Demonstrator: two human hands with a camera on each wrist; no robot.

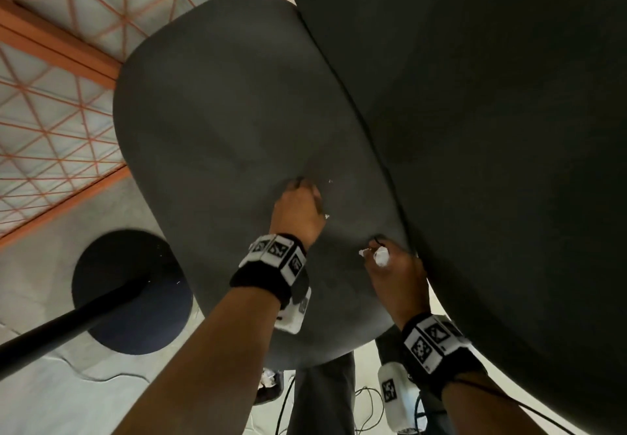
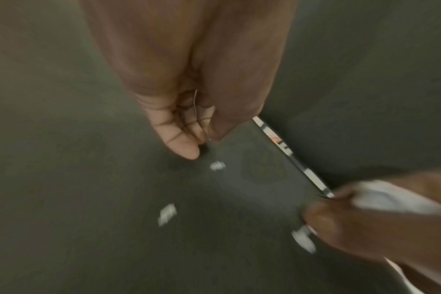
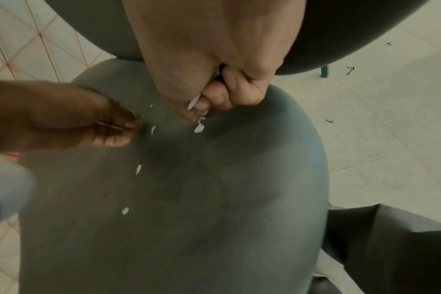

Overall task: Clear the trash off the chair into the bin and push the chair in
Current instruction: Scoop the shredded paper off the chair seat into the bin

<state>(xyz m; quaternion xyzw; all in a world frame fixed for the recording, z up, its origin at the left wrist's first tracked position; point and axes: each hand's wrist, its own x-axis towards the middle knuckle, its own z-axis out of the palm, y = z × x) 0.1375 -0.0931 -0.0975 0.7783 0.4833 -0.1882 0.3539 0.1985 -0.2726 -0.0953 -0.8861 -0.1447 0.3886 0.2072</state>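
Here the dark grey chair seat (image 1: 220,122) fills the middle of the head view, with the chair back (image 1: 492,129) looming across the right side of the frame. The left hand (image 1: 298,212) sits low on the seat just below frame centre, its fingertips (image 2: 186,147) drawn together and touching the fabric; the left wrist view shows a thin pale sliver between thumb and fingers, but it is too blurred to say for sure that anything is pinched. The right hand (image 1: 395,271) lies in the lower right, close against the seam where seat meets back, its fingers curled round a crumpled white paper wad (image 1: 381,258), with a torn white edge poking out between the knuckles in the right wrist view. Small white paper scraps (image 3: 138,169) are scattered on the seat: one just beside the left fingertips, one touching or just under the right hand's fingers, and others lower in the right wrist frame. At lower left of the head view a black round base (image 1: 132,292) with a black pole (image 1: 61,329) stands on pale floor (image 1: 51,400), and an orange-lined patterned floor (image 1: 51,95) fills the upper left.
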